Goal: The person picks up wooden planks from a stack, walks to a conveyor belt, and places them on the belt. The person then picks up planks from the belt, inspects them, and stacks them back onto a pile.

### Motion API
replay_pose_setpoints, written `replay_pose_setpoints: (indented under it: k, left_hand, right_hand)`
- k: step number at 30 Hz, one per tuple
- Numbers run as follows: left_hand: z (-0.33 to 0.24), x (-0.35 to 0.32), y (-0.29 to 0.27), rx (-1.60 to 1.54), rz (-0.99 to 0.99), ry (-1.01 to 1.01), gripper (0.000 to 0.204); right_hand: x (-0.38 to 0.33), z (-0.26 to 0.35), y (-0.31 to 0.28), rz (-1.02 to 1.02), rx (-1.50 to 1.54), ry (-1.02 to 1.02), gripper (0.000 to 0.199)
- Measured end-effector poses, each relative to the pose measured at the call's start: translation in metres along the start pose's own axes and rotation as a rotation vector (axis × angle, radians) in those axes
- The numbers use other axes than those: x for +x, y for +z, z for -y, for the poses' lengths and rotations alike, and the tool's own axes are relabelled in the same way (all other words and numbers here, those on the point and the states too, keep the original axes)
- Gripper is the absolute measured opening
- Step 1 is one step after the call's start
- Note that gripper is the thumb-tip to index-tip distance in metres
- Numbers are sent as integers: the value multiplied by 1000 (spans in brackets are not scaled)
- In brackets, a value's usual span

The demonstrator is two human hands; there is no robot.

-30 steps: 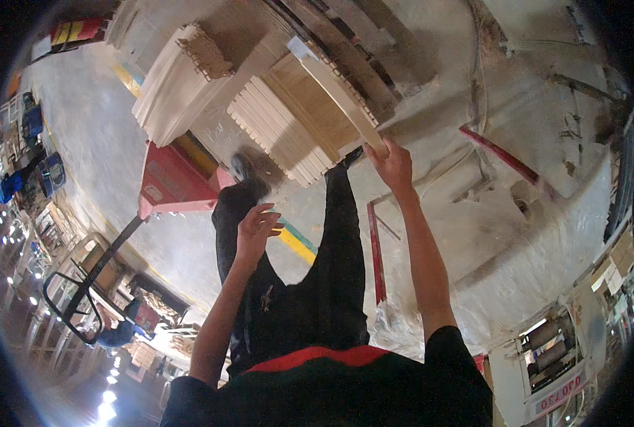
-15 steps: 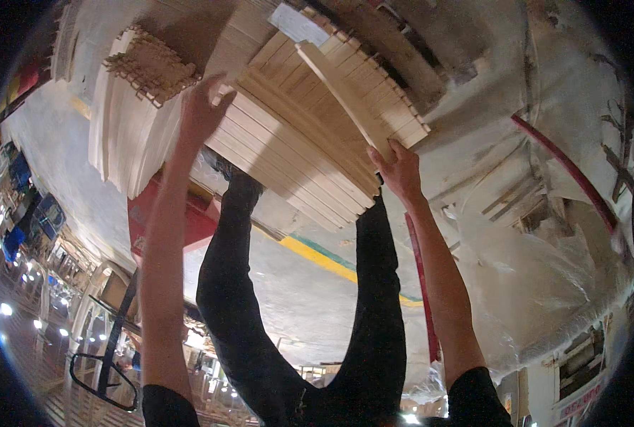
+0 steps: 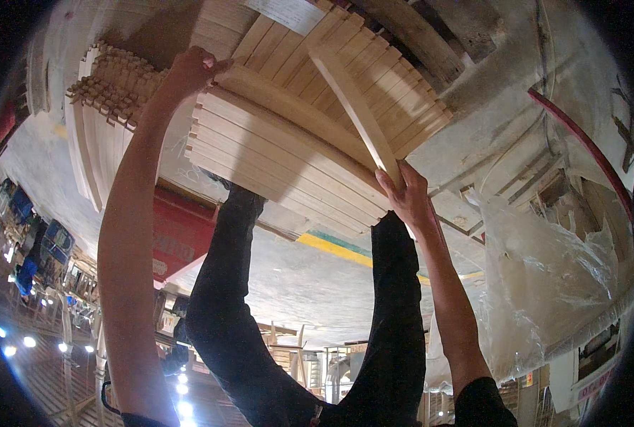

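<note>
My right hand is closed around the lower end of a pale wooden strip, which slants up and left across a stack of similar strips. My left hand has its fingers curled at the left end of another wooden strip that runs lengthwise along the stack; its fingertips are partly hidden. Below that strip, the near row of wooden strips lies side by side. A farther layer of strips fans out behind the slanted one.
Another tall bundle of wooden strips stands to the left, beside a red box-like object. A white paper sheet lies at the stack's far edge. Clear plastic sheeting and a curved dark red bar are on the right.
My left hand has gone from open fingers to curled at a strip's end. The slanted strip in my right hand has shifted slightly right and down in view. The whole view has tilted.
</note>
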State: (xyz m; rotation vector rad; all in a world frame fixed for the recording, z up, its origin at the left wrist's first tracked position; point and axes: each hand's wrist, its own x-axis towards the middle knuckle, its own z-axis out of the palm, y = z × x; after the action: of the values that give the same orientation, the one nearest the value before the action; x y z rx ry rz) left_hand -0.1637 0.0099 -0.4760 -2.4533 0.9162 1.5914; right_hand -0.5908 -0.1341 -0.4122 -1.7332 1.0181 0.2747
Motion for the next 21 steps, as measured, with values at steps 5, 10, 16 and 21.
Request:
replay_pose_setpoints:
  k: [5,10,16,21]
  left_hand:
    - [12,14,12,109,-213,7,56]
    - [6,7,16,-324,-131,-41,49]
    - [4,-1,25,-235,-453,-37,46]
    - [24,-14,22,-650,-354,-5,44]
  right_hand:
    - [9,2,-1,138,13,98,40]
    - [-1,-4,0,136,-62,-41,41]
    - [2,-3,4,102,-143,-102,46]
    - [28,13,16,82,-190,-218,50]
